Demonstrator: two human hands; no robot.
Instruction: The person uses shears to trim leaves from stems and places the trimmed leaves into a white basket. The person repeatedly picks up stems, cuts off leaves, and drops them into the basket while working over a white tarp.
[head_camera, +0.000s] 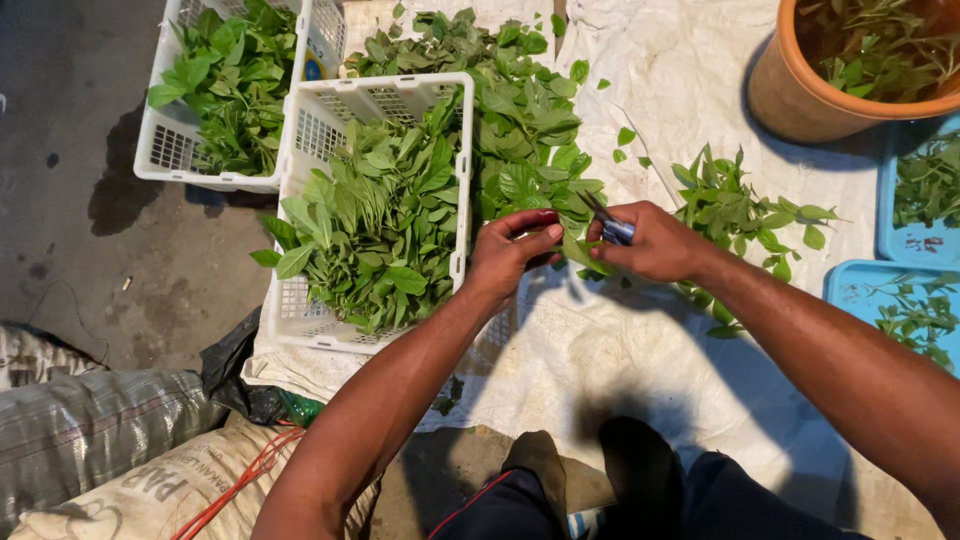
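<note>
My left hand (510, 250) pinches a leafy green stem (578, 250) beside the near white crate (290, 300), which is heaped with green leaves. My right hand (655, 243) grips a small pair of scissors with a blue handle (615, 230), their blades pointing up and left toward the stem. The two hands almost touch over a white cloth (600, 350). A loose pile of leafy stems (525, 120) lies on the cloth behind my hands.
A second white crate of leaves (165, 150) stands at the far left on the dark floor. An orange tub (800, 95) holds greens at the top right, with blue trays (900, 240) below it. More cut stems (745, 210) lie right. Woven sacks (100, 440) sit bottom left.
</note>
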